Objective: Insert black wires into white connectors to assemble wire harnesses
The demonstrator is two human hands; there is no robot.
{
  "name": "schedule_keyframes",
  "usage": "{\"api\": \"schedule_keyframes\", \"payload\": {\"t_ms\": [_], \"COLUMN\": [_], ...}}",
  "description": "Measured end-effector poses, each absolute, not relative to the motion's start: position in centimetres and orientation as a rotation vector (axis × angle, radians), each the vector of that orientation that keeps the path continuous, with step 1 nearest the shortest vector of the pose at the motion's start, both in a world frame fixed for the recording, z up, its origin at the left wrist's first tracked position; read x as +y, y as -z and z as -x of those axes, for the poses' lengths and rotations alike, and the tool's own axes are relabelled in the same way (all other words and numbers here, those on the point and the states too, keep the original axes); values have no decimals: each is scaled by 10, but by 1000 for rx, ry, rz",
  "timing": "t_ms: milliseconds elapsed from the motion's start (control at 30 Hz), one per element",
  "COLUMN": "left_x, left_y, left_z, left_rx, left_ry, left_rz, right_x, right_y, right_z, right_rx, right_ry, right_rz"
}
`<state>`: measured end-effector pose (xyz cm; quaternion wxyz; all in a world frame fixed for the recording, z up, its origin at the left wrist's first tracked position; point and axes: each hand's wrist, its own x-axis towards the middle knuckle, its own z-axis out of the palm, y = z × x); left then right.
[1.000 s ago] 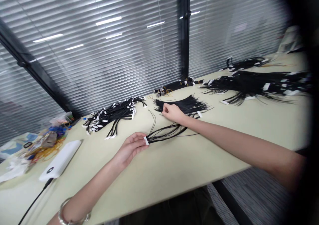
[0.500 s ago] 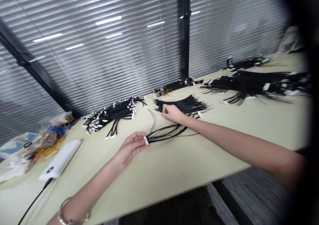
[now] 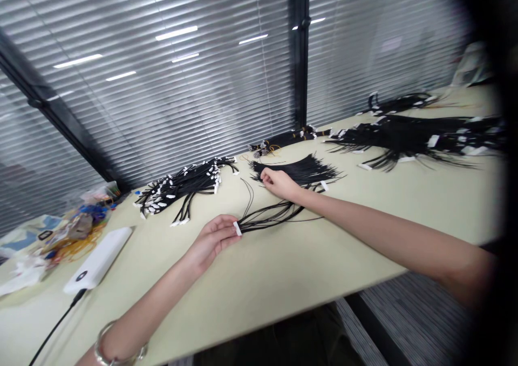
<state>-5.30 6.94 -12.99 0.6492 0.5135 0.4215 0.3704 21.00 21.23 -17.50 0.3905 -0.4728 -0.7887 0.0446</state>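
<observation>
Evidently light and limp, a small bunch of black wires [image 3: 269,217] lying on the table [image 3: 364,215] is pinched at its white plug end by the left hand [image 3: 210,242]; that stiff end is judged the best hold. One strand from the loose pile [image 3: 301,170] is nipped by the outstretched right hand [image 3: 279,183].

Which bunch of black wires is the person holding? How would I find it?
Start at the long pale table under the window blinds. Near its front edge, the left hand pinches a thin bunch of black wires by a small white connector. The other piles are thick heaps lying farther back; this one is sparse, fans out toward the right hand, and is the only one being gripped.
</observation>
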Motion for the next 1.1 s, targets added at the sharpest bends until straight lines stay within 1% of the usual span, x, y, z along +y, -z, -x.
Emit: {"api": "schedule_keyframes", "payload": {"t_ms": [1100], "left_x": [69], "left_y": [128], "left_z": [52], "left_rx": [956], "left_ry": [-850], "left_rz": [-1153], "right_x": [210], "right_y": [170], "right_z": [-210], "right_rx": [-1940], "right_ry": [-57], "right_rz": [1213]}}
